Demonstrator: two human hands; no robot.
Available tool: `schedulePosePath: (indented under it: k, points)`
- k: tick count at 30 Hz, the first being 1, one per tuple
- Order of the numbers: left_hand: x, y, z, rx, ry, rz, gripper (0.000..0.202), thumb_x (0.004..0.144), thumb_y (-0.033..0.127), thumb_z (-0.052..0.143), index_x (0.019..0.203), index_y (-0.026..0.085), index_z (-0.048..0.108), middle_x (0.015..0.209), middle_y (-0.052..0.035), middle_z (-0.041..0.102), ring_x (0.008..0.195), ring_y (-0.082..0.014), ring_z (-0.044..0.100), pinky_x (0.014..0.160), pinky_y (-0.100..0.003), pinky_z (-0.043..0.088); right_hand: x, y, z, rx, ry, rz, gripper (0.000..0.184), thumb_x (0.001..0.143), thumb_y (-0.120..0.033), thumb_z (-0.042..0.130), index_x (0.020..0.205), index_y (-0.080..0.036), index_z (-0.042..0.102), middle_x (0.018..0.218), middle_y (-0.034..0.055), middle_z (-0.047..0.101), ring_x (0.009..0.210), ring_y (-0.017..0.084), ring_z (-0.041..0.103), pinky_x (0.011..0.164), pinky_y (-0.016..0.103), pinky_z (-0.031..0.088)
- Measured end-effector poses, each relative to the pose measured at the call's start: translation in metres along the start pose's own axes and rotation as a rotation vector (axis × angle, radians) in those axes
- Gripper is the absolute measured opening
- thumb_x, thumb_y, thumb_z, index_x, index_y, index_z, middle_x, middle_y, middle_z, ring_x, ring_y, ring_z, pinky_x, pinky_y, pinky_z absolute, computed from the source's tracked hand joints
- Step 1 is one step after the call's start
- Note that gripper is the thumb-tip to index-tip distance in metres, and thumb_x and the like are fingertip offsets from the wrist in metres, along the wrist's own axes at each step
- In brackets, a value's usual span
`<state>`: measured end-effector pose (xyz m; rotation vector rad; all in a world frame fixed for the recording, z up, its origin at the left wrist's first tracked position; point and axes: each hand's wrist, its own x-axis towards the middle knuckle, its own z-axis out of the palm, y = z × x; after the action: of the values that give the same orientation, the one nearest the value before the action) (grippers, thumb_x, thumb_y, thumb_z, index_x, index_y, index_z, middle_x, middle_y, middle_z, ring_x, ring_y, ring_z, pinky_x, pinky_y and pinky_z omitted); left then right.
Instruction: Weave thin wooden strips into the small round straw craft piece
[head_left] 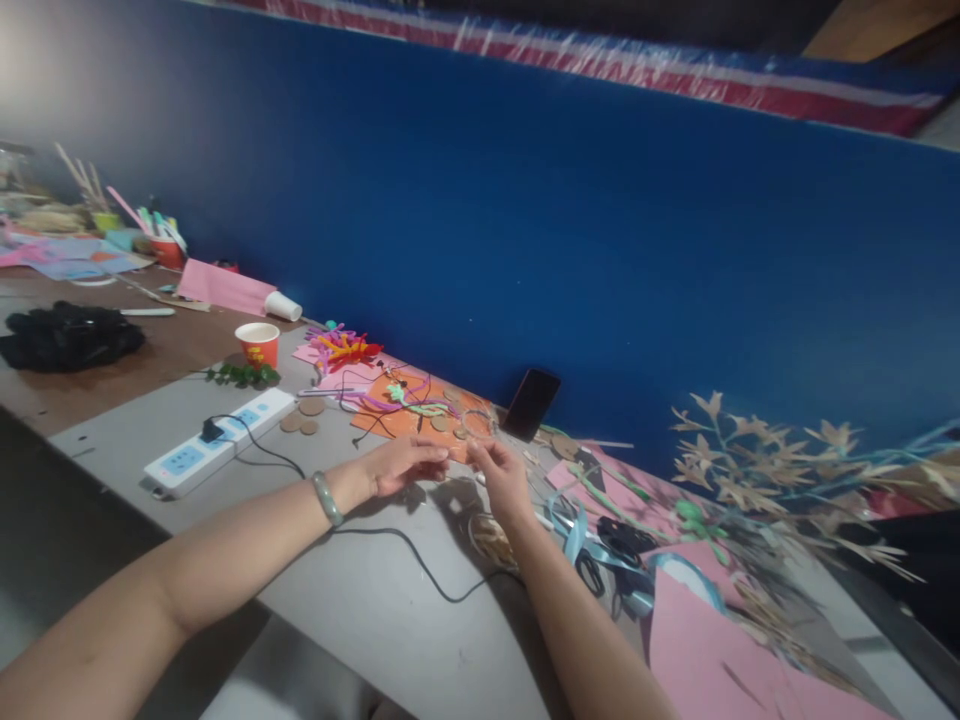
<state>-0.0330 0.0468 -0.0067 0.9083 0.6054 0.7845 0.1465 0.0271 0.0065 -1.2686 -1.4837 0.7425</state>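
Observation:
My left hand (409, 465), with a green bangle (327, 499) at its wrist, reaches over the grey table (390, 600). Its fingers are drawn together toward my right hand (501, 478), which is closed in a pinch. Between the fingertips of both hands is a small, orange-looking piece (458, 453), too blurred to name. Just beyond the hands lie orange paper (375, 420), thin round wooden discs (439, 424) and a ring-shaped piece (477, 422). A coil of pale cord (491, 540) sits under my right wrist.
A power strip (221, 443) with a plugged-in black cable lies left. Behind it stands a red paper cup (259, 345) near green leaves (244, 375). A phone (531, 404) leans on the blue wall (480, 200). Pink paper (720, 640), ribbons and dried flowers (750, 450) crowd the right.

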Motion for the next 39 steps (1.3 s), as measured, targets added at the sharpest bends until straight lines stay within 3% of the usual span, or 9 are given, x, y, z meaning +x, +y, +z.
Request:
schedulePosePath:
  k: [5,9,14,19,27,39]
  points:
    - [0.004,-0.003,-0.003,-0.104,0.054,0.05,0.03,0.059,0.031,0.08,0.075,0.011,0.065,0.063,-0.0004,0.057,0.06,-0.0088,0.054,0.068,-0.026,0.047,-0.005,-0.005,0.004,-0.03,-0.035,-0.078,0.03,0.078,-0.044,0.059,0.067,-0.017,0.064,0.062,0.0023,0.062,0.057,0.014,0.053,0.057,0.026,0.042]
    - [0.005,-0.003,-0.003,-0.104,0.109,0.096,0.029,0.059,0.032,0.08,0.068,0.012,0.061,0.061,0.001,0.054,0.058,-0.0075,0.052,0.063,-0.023,0.045,-0.008,-0.007,0.006,-0.218,-0.036,-0.29,0.021,0.083,-0.036,0.057,0.073,-0.019,0.065,0.071,0.0038,0.067,0.068,0.018,0.059,0.069,0.031,0.044]
    - [0.004,-0.001,0.0,-0.014,0.163,0.088,0.027,0.063,0.035,0.076,0.073,0.013,0.065,0.068,-0.0013,0.057,0.058,-0.0073,0.05,0.058,-0.021,0.041,-0.009,-0.003,0.005,-0.615,-0.089,-0.613,0.02,0.09,-0.026,0.049,0.079,-0.019,0.065,0.077,0.0058,0.068,0.076,0.019,0.058,0.079,0.035,0.037]
    - [0.003,-0.004,0.001,0.217,0.141,0.197,0.025,0.065,0.037,0.072,0.074,0.013,0.068,0.069,-0.0017,0.06,0.061,-0.0087,0.05,0.063,-0.022,0.041,-0.01,-0.002,0.005,-0.764,-0.183,-0.742,0.023,0.093,-0.021,0.042,0.085,-0.019,0.064,0.08,0.0066,0.067,0.076,0.018,0.056,0.081,0.035,0.033]
    - [0.007,-0.009,-0.011,0.487,0.05,0.254,0.029,0.07,0.037,0.068,0.082,0.011,0.069,0.067,-0.0024,0.062,0.061,-0.0104,0.053,0.061,-0.023,0.041,-0.006,0.002,0.005,-0.557,-0.091,-0.671,0.017,0.088,-0.028,0.054,0.079,-0.021,0.066,0.079,0.0043,0.067,0.08,0.018,0.057,0.079,0.034,0.036]
    - [0.005,-0.007,-0.01,0.288,-0.026,0.014,0.029,0.059,0.031,0.077,0.076,0.009,0.069,0.068,-0.0055,0.066,0.055,-0.0092,0.058,0.059,-0.022,0.046,-0.004,0.002,0.002,-0.224,-0.181,-0.419,0.016,0.079,-0.032,0.064,0.068,-0.02,0.065,0.071,0.0028,0.064,0.07,0.017,0.057,0.069,0.031,0.044]
